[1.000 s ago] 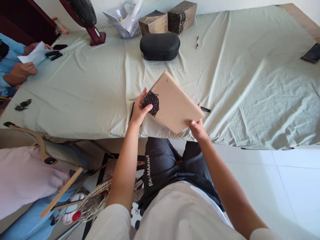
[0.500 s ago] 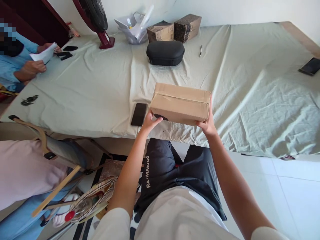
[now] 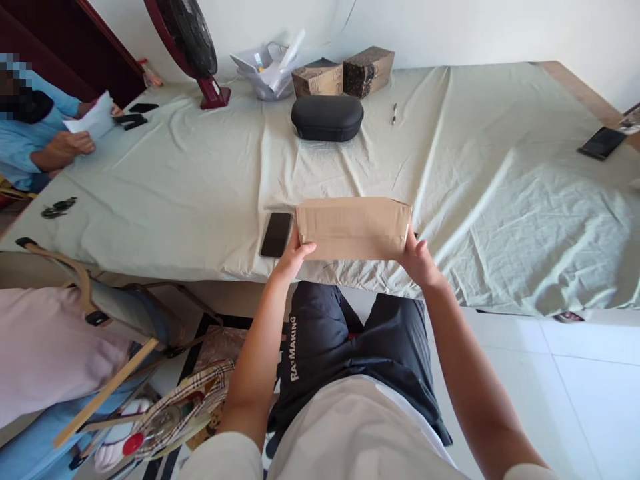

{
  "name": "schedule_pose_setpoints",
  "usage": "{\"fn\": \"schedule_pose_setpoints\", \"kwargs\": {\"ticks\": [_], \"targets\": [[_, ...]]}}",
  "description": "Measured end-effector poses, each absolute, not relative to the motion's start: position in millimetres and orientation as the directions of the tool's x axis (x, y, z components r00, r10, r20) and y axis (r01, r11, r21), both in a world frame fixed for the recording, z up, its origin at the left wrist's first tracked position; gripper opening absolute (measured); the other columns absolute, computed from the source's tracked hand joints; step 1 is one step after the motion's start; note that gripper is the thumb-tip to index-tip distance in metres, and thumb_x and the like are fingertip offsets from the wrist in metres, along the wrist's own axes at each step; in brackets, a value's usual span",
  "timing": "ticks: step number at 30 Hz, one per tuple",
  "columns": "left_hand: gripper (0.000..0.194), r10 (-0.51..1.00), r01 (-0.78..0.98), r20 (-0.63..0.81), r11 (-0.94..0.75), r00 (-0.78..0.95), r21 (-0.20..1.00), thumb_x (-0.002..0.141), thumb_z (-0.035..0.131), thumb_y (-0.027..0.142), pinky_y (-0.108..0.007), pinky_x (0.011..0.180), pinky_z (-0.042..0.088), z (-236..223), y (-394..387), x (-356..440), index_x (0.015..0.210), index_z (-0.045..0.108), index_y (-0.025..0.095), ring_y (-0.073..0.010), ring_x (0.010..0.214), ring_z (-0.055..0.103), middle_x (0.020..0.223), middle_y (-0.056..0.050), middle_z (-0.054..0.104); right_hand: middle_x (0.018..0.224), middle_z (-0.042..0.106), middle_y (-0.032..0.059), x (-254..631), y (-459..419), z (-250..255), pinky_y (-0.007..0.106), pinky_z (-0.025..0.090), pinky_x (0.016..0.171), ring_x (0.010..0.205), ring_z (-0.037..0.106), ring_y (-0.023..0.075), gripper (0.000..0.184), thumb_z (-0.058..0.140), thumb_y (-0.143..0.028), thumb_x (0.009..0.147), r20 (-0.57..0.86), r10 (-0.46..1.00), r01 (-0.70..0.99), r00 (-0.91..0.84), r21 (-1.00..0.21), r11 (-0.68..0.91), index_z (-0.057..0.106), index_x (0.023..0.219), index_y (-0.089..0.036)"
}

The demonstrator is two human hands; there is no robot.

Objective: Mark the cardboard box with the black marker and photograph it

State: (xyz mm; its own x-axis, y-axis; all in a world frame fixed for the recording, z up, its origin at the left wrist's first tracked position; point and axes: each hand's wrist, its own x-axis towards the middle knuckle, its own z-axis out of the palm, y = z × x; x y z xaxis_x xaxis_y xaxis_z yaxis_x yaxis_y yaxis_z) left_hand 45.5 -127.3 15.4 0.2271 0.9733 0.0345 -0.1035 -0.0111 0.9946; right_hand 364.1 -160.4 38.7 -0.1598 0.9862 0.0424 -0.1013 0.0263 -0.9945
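A brown cardboard box [image 3: 354, 229] is held between my two hands at the table's near edge. My left hand [image 3: 294, 257] grips its left end, thumb on the near face and the other fingers mostly hidden behind. At the right end, my right hand [image 3: 419, 259] presses against the box with its thumb sticking up; its remaining fingers are largely out of sight. Just left of the box lies a dark smartphone [image 3: 277, 235]. Beyond it sits a black zip case [image 3: 327, 119].
Two cardboard boxes [image 3: 369, 71], a plastic basket [image 3: 265, 73] and a fan [image 3: 203, 60] stand along the wall. A pen [image 3: 395, 114] and another phone [image 3: 601, 143] lie rightward. At left, a person in blue [image 3: 60, 150] holds paper; a chair [image 3: 120, 303] stands near the table.
The box has turned in my hands, so a different plain face is toward me and the taped seam no longer shows. My right thumb has shifted off the box's near face.
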Motion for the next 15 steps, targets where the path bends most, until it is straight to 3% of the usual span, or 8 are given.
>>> {"fn": "schedule_pose_setpoints", "kwargs": {"ticks": [3, 6, 8, 10, 13, 15], "targets": [[0.109, 0.933, 0.063, 0.191, -0.22, 0.304, 0.974, 0.082, 0.082, 0.045, -0.057, 0.138, 0.023, 14.9, -131.4, 41.3, 0.173, 0.023, 0.038, -0.0365, 0.171, 0.02, 0.183, -0.005, 0.024, 0.164, 0.057, 0.0049, 367.4, -158.6, 39.0, 0.069, 0.058, 0.108, 0.148, 0.057, 0.0414, 0.094, 0.028, -0.099, 0.088, -0.178, 0.973, -0.241, -0.146, -0.948, -0.21, 0.046, 0.163, -0.045], [0.108, 0.883, 0.227, 0.287, -0.386, 0.371, 0.894, 0.083, 0.084, 0.049, -0.061, 0.14, 0.011, 10.5, -137.6, 36.2, 0.172, 0.025, 0.038, -0.0379, 0.173, 0.003, 0.186, -0.005, 0.011, 0.15, 0.067, 0.0046, 371.0, -155.6, 35.7, 0.065, 0.066, 0.098, 0.124, 0.072, 0.038, 0.078, 0.051, -0.084, 0.092, -0.337, 0.939, -0.229, -0.067, -0.911, -0.343, 0.049, 0.161, -0.047], [0.108, 0.877, 0.24, 0.307, -0.41, 0.37, 0.88, 0.082, 0.085, 0.058, -0.061, 0.14, 0.008, 7.5, -143.2, 36.2, 0.171, 0.028, 0.038, -0.0373, 0.172, -0.002, 0.185, -0.006, 0.013, 0.145, 0.07, 0.0012, 370.9, -156.6, 34.3, 0.06, 0.068, 0.097, 0.115, 0.075, 0.0334, 0.073, 0.065, -0.065, 0.091, -0.33, 0.944, -0.197, -0.016, -0.925, -0.327, 0.049, 0.16, -0.049], [0.108, 0.9, 0.104, 0.301, -0.349, 0.316, 0.931, 0.084, 0.077, 0.071, -0.059, 0.139, 0.015, 6.0, -149.0, 39.7, 0.172, 0.022, 0.043, -0.0351, 0.173, 0.002, 0.185, -0.005, 0.015, 0.152, 0.065, -0.0029, 368.4, -160.3, 34.6, 0.056, 0.069, 0.097, 0.121, 0.073, 0.0311, 0.074, 0.068, -0.053, 0.09, -0.271, 0.962, -0.176, 0.002, -0.948, -0.267, 0.048, 0.161, -0.05], [0.109, 0.948, -0.126, 0.259, -0.238, 0.187, 0.963, 0.086, 0.069, 0.078, -0.056, 0.138, 0.024, 6.9, -155.5, 48.3, 0.172, 0.01, 0.048, -0.0307, 0.173, 0.009, 0.186, 0.0, 0.011, 0.173, 0.045, -0.0101, 363.9, -167.1, 35.3, 0.05, 0.069, 0.097, 0.141, 0.061, 0.0319, 0.075, 0.068, -0.048, 0.091, -0.161, 0.987, -0.142, 0.021, -0.977, -0.156, 0.045, 0.163, -0.052], [0.11, 0.969, -0.148, 0.199, -0.177, 0.149, 0.973, 0.085, 0.073, 0.072, -0.054, 0.138, 0.026, 8.0, -157.6, 52.8, 0.172, 0.01, 0.048, -0.0293, 0.172, 0.015, 0.186, 0.002, 0.011, 0.179, 0.033, -0.0135, 363.1, -170.1, 33.7, 0.049, 0.069, 0.098, 0.147, 0.056, 0.0327, 0.076, 0.068, -0.047, 0.092, -0.1, 0.995, -0.108, 0.029, -0.99, -0.096, 0.043, 0.163, -0.053]]}}
